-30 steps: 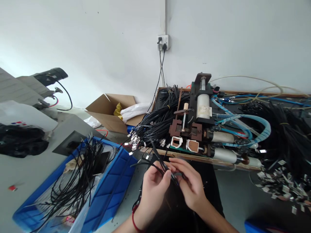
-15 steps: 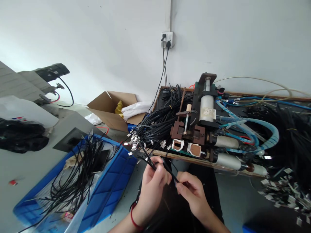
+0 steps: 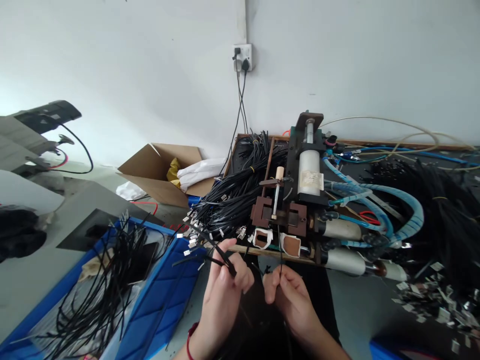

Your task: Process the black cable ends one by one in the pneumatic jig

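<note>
My left hand (image 3: 225,280) is closed around several black cables (image 3: 216,247), whose ends stick out toward the upper left. Between the thumb and fingers of my right hand (image 3: 290,290) is a single thin black cable (image 3: 281,255). It runs upward from my fingertips to the front of the small machine (image 3: 279,215), between its two brown jaw blocks. Two white-rimmed brown pads (image 3: 290,245) sit at the machine's front edge, just above my right hand. What lies inside my left palm is hidden.
Bundled black cables with pale tags (image 3: 232,200) lie left of the machine, and another bundle (image 3: 446,215) lies right. Blue hoses (image 3: 408,200) curve beside metal cylinders (image 3: 343,261). A blue crate (image 3: 161,295) with loose cables stands lower left, an open cardboard box (image 3: 161,170) behind.
My right hand has brought one cable up to the machine's front, apart from the bunch in my left hand. My left hand has shifted slightly left and down in view. The camera view has turned slightly.
</note>
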